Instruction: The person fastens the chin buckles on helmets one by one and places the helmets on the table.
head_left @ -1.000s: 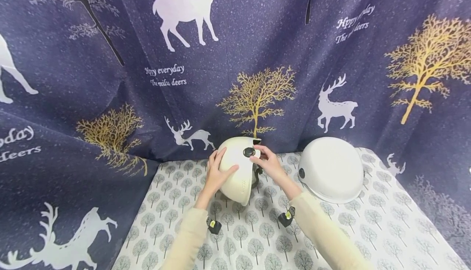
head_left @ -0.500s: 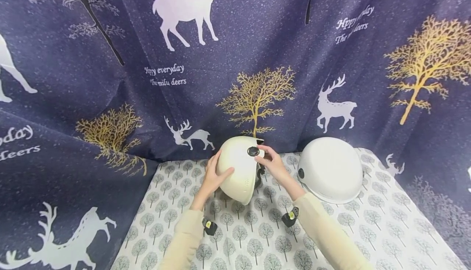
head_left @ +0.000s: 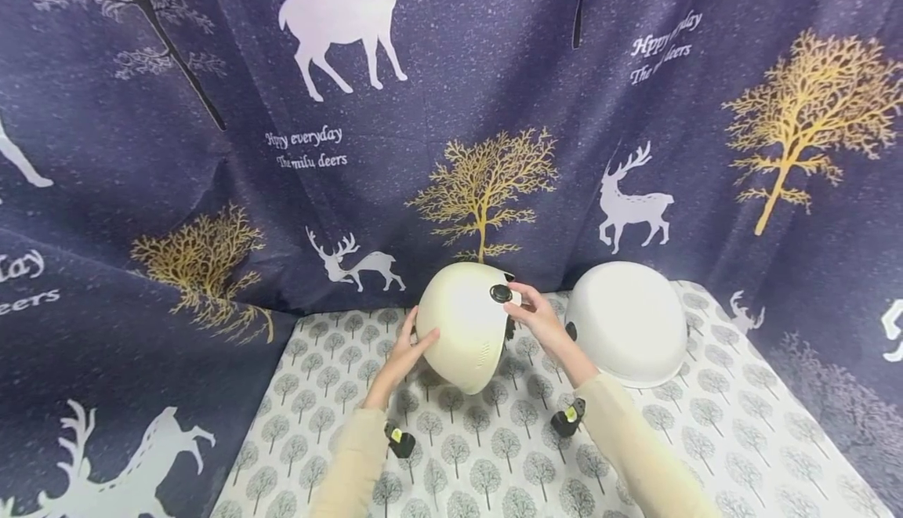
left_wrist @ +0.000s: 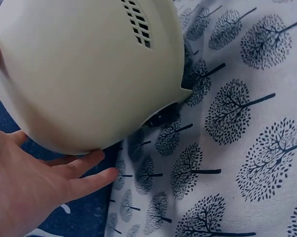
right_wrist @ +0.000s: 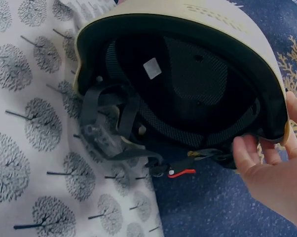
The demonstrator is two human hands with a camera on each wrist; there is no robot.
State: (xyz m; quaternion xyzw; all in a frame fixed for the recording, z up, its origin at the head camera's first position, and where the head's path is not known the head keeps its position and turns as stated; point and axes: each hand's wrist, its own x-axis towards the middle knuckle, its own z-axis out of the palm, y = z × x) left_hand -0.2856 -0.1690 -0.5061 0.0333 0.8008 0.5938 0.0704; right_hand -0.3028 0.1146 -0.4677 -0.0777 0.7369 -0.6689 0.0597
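A cream helmet (head_left: 462, 322) is tilted on its side between both hands, its dome facing left. My left hand (head_left: 405, 353) grips the dome from the left, thumb across the front and fingers spread over its far side, as the left wrist view shows. With thumb and fingers, my right hand (head_left: 539, 316) pinches the rim beside a round black piece (head_left: 502, 293). In the right wrist view the dark padded inside (right_wrist: 198, 69) shows, with a black strap (right_wrist: 126, 106) and a small red tab (right_wrist: 182, 173) dangling.
A white domed shell (head_left: 628, 322) with a black piece on its side rests on the tree-print cloth (head_left: 487, 471) to the right. Behind hangs a dark blue curtain (head_left: 451, 95) with deer prints. Each wrist carries a black camera mount (head_left: 400, 441).
The helmet has shifted to the right and turned, so less of its opening shows. The right hand moved right with it; the left hand slid lower on the dome.
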